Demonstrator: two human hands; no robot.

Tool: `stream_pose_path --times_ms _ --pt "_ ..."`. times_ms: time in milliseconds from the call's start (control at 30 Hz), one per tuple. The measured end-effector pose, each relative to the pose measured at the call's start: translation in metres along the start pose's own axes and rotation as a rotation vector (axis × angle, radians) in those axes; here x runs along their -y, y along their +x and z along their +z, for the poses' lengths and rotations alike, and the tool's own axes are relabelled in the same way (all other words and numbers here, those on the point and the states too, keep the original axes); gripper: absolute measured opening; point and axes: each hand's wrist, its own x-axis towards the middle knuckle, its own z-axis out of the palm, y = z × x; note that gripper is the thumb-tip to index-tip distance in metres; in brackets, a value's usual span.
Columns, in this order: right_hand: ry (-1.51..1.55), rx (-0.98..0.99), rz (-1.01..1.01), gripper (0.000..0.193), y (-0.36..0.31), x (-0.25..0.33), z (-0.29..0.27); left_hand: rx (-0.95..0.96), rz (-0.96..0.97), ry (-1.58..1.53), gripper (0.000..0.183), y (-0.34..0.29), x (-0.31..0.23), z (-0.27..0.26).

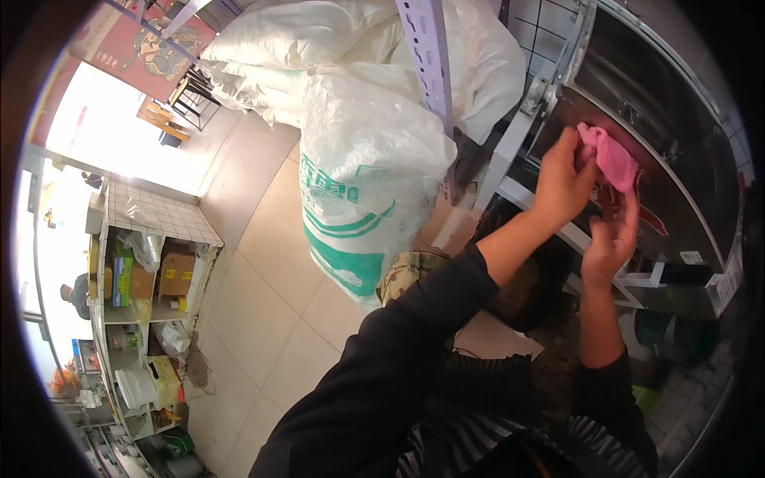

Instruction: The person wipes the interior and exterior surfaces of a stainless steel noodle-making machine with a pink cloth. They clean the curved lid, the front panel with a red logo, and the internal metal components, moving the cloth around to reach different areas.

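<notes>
A crumpled pink cloth (pixel 612 159) is bunched between my two hands, in front of a dark glossy panel. My left hand (pixel 560 182) grips the cloth's left side, its fingertips partly hidden behind the folds. From below, my right hand (pixel 612 243) holds the lower part of the cloth with curled, raised fingers. The dark panel (pixel 677 191) belongs to a metal-framed appliance and carries red lettering, partly covered by my right hand.
A light metal frame (pixel 510 155) runs beside the appliance. Large white sacks (pixel 358 151) with green print lean against a lilac perforated post (pixel 426 56). At the far left stands a tiled shelf unit (pixel 159 215) holding boxes and bags. Beige tiles (pixel 275 319) cover the floor.
</notes>
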Motion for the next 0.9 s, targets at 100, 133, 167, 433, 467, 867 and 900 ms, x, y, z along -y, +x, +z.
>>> stream_pose_path --times_ms 100,133,167,433,467,867,900 --pt "0.081 -0.04 0.029 0.059 -0.008 0.006 -0.017 -0.173 -0.042 -0.064 0.023 0.005 -0.005 0.005" --pt "0.084 -0.02 0.071 0.056 -0.012 0.007 -0.022 -0.223 0.057 -0.023 0.022 0.007 -0.005 0.005" --pt "0.094 -0.018 0.095 0.053 -0.014 0.007 -0.028 -0.267 0.148 0.013 0.021 0.008 -0.004 0.005" --pt "0.136 0.007 0.237 0.044 -0.026 0.001 -0.058 -0.276 0.201 0.269 0.027 -0.016 0.05 0.018" --pt "0.172 0.03 0.247 0.044 -0.026 -0.001 -0.057 -0.232 0.23 0.359 0.029 -0.025 0.061 0.017" --pt "0.232 0.091 0.336 0.037 -0.02 0.012 -0.065 -0.182 0.262 0.186 0.016 0.01 0.027 0.006" --pt "0.233 0.084 0.343 0.036 -0.019 0.014 -0.065 -0.207 0.254 0.212 0.02 0.015 0.022 0.001"
